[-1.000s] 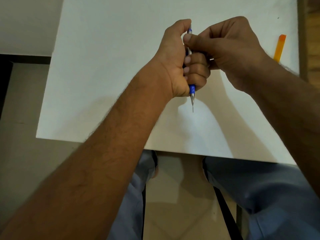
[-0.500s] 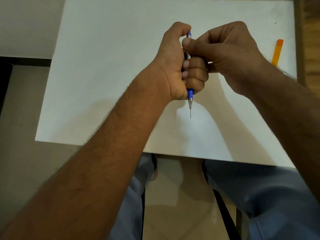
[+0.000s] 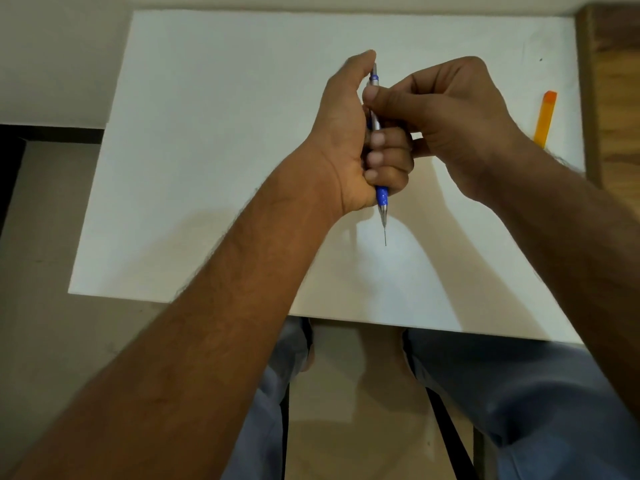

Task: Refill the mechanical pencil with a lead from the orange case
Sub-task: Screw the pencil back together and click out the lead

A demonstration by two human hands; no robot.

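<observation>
My left hand [image 3: 356, 147] is wrapped in a fist around the blue and silver mechanical pencil [image 3: 382, 199], which stands roughly upright over the middle of the white table [image 3: 207, 168]. Its metal tip points toward me with a thin lead [image 3: 385, 237] sticking out. The pencil's top end [image 3: 374, 72] rises past my left thumb. My right hand [image 3: 446, 123] is curled beside it, thumb pressed on the upper barrel; whether its fingers hold anything else is hidden. The orange case [image 3: 545, 119] lies flat at the table's right edge, apart from both hands.
A wooden surface [image 3: 613, 81] borders the table on the right. My knees in blue trousers [image 3: 519, 393] and the tiled floor [image 3: 34, 341] show below the table's near edge. A dark strip [image 3: 10, 168] runs at the far left.
Both hands with the pencil have shifted slightly toward me. More of the pencil's top end now shows above my right thumb.
</observation>
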